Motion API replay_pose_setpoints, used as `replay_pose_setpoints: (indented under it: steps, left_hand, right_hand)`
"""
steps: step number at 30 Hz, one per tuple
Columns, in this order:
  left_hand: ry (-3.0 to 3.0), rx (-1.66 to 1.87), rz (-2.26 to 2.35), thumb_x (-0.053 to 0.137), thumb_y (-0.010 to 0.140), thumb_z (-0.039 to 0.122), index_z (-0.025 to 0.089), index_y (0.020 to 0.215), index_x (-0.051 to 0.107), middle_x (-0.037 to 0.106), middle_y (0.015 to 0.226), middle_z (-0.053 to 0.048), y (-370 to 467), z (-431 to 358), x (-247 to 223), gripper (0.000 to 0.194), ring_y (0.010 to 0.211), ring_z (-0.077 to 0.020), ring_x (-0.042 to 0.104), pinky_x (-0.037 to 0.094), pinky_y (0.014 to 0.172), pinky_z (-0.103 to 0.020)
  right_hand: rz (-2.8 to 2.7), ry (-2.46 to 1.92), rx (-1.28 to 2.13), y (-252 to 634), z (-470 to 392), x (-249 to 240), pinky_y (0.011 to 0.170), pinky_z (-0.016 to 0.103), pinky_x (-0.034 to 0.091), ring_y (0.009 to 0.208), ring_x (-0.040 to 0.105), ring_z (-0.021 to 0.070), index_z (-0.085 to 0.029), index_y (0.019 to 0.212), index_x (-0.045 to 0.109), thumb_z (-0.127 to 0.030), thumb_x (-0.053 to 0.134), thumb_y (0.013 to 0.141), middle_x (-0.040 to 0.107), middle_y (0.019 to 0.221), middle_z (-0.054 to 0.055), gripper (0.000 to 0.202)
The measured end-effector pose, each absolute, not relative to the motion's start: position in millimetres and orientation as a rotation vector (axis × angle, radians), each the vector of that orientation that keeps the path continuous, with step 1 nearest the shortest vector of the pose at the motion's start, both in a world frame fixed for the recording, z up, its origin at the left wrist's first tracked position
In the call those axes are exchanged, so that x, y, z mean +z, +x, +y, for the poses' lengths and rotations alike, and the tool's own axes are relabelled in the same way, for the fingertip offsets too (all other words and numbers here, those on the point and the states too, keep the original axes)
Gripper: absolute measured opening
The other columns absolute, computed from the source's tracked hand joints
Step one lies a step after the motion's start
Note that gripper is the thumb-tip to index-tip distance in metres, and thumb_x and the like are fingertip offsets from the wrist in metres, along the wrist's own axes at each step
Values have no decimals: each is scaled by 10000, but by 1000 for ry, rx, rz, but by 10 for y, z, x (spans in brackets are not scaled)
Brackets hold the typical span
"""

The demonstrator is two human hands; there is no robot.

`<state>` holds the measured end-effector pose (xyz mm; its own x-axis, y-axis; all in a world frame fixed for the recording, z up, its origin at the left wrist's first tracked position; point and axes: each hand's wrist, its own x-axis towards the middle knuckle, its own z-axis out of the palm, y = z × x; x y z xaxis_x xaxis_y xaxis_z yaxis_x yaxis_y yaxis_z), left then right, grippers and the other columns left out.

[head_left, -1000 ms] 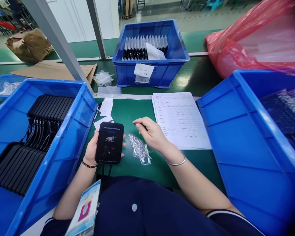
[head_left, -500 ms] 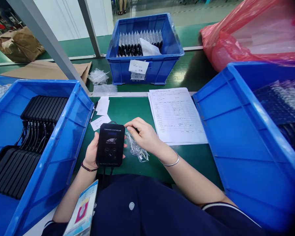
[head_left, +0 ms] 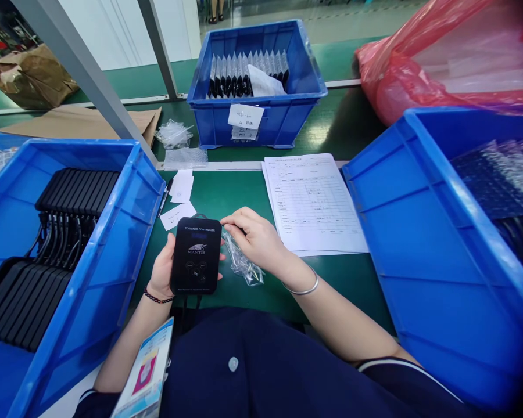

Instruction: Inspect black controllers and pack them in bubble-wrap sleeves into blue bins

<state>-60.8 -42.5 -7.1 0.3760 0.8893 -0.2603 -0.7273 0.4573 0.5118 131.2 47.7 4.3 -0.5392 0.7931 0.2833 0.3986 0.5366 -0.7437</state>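
My left hand (head_left: 162, 269) is wrapped round a black controller box (head_left: 196, 255) marked TORNADO CONTROLLER and MANTIS, its fingertips showing past the box's right edge. A thin black cable (head_left: 199, 216) arcs out behind the top of the box, and more cable hangs below it. At the upper right corner, my right hand (head_left: 255, 235) pinches a thin dark piece that looks like the cable; its end is hidden by the fingers. Beneath the right hand, crumpled clear plastic bags (head_left: 246, 264) lie on the green table (head_left: 226, 188).
To the left stands a blue bin (head_left: 133, 232) with rows of black boxes and cables. Another blue bin (head_left: 187, 110) with bagged items is at the back. A large blue bin (head_left: 387, 220) rises at right, beside paper forms (head_left: 318, 203). A grey post (head_left: 87, 69) slants across the left.
Both hands and the controller box hold almost the same position. The view has shifted very slightly.
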Motion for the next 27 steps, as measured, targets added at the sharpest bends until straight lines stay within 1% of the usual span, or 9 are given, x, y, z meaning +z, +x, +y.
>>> replay_pose_setpoints:
  steps: [8, 13, 20, 27]
  left_hand:
    - [345, 1059, 523, 243, 908, 641, 127, 1383, 422, 460, 1392, -200, -617, -434, -88, 723, 1170, -373, 527, 475, 889, -590]
    - [343, 1055, 470, 233, 910, 638, 123, 1400, 398, 461, 1393, -200, -622, -440, -88, 729, 1165, -370, 531, 480, 887, -578]
    - [344, 1065, 477, 212, 910, 640, 122, 1402, 395, 462, 1390, -205, -616, -437, -89, 738, 1162, -375, 531, 482, 880, -578]
    - [343, 1067, 458, 169, 911, 641, 121, 1385, 426, 493, 1363, -196, -616, -435, -81, 749, 1146, -373, 542, 487, 869, -582]
  right_hand:
    - [-2144, -934, 775, 1311, 468, -4, 748, 293, 491, 796, 595, 141, -200, 1032, 670, -186, 486, 924, 615, 932, 46, 213]
    - [-2105, -900, 808, 1320, 473, -11, 724, 289, 493, 791, 599, 140, -204, 1029, 672, -165, 492, 916, 614, 913, 43, 216]
    - [-2111, -909, 785, 1319, 473, -7, 721, 291, 489, 789, 597, 140, -206, 1039, 675, -169, 500, 916, 608, 909, 41, 217]
    - [-2071, -867, 849, 1310, 465, -6, 717, 290, 490, 789, 589, 136, -195, 1042, 670, -165, 493, 921, 593, 873, 36, 216]
